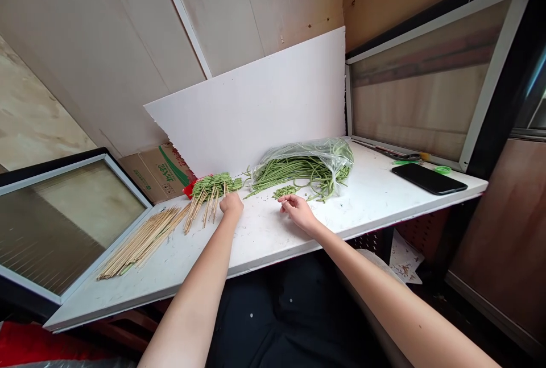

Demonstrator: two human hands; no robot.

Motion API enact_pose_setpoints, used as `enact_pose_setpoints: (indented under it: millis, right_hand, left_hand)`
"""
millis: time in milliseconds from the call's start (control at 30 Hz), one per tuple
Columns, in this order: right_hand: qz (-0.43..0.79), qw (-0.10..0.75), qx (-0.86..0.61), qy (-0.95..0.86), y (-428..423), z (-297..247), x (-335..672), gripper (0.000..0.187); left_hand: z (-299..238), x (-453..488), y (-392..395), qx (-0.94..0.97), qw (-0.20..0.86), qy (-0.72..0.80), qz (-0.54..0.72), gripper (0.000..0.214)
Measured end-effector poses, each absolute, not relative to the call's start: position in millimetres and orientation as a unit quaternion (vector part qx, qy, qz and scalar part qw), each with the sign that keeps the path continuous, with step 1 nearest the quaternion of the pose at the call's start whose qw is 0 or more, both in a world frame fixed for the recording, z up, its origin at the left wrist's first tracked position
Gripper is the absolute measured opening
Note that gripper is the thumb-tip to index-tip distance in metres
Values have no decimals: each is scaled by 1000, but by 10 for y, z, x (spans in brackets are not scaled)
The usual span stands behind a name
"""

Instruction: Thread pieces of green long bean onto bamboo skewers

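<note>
— Where are the two hands?

— Both are out over the white tabletop (375, 203). The left hand (231, 204) sits knuckles-up at the near ends of the threaded skewers (215, 184), a green heap of bean pieces on sticks that fans out toward the person. The right hand (298, 211) lies just in front of the small pile of cut bean pieces (285, 191).

— Are the fingers holding anything?

— On the left they are curled in and touch the stick ends, but I cannot tell whether they grasp one. On the right they are bent with the tips drawn together near the thumb; whether a bean piece is pinched there is too small to tell.

— What else lies around?

— A clear plastic bag (307, 166) of long green beans lies behind the cut pieces, its open side toward the hands. A loose bundle of bare bamboo sticks (143, 240) lies well to the left. The far end of the threaded heap rests on a red tray (190, 187), with a cardboard box (157, 172) behind it. A white board (256, 106) leans against the wall, and a black phone (429, 178) lies far right, well apart from both hands
</note>
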State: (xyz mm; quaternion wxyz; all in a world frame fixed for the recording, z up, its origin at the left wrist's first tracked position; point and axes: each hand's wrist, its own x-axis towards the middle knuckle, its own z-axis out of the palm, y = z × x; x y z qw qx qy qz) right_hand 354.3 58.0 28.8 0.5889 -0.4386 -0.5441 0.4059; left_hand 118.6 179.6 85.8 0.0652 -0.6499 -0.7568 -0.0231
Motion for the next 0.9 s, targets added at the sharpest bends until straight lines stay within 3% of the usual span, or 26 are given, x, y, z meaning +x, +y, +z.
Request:
enact_pose_setpoints:
  millis: [333,467,733,900]
  right_hand:
    - [386,580,-448,-560,559,294,3558,33]
    - [378,582,-445,-565,577,286,3565,34]
    - [351,559,-469,-587,583,286,3660,47]
    - [226,502,-517,-656,589,387,3454,42]
  left_hand:
    - [962,1156,1630,-666,86,-740,-43,24]
    - [993,907,1318,-671,111,-728,-81,36]
    - [750,268,443,-682,65,-694,-221,40]
    - [424,169,217,-687,15,-639,-345,38]
